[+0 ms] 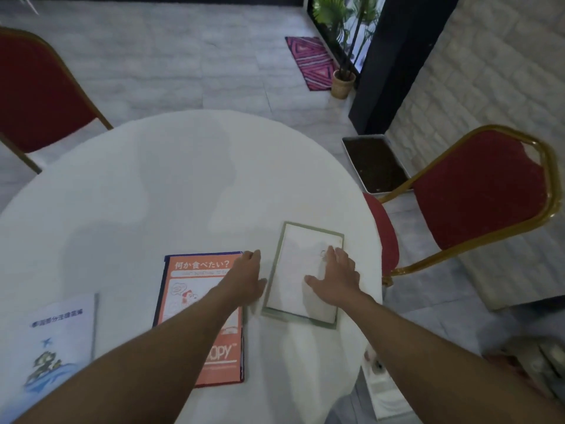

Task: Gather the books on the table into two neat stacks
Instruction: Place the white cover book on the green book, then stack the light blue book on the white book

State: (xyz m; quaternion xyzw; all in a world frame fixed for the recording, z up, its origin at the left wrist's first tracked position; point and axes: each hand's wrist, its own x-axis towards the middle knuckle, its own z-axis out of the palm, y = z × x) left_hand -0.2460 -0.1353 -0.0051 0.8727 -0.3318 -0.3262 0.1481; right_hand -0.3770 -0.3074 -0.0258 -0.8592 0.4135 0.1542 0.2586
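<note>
Squaring the green-bordered book called for even pressure; right hand lay flat, fingers spread, left hand open beside it

Round white table holds three books. Right hand lies flat, fingers spread, on green-bordered white book. Left hand touches that book's left edge, beside orange illustrated book. Pale blue booklet lies far left.
</note>
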